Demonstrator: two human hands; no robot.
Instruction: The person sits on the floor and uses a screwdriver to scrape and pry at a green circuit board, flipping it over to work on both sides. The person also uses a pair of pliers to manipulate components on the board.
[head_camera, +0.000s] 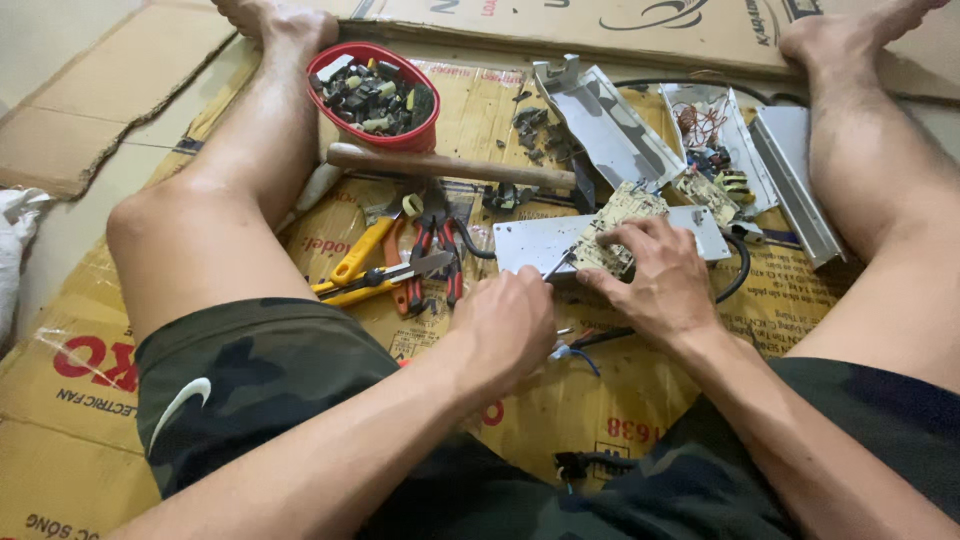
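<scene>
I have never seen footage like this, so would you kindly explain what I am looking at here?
There is one picture, from a camera on a person's head, looking down at their legs and bare hands as they sit on flattened cardboard. The right hand presses a circuit board onto a white metal case. The left hand holds a thin metal tool against the board. Nearby lie pliers, a wooden-handled hammer and a red bowl of small parts.

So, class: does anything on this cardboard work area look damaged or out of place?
Yes. The grey metal casings lie split open, small dark bits scattered beside them. The right hand presses a bare circuit board askew on a white panel.
</scene>
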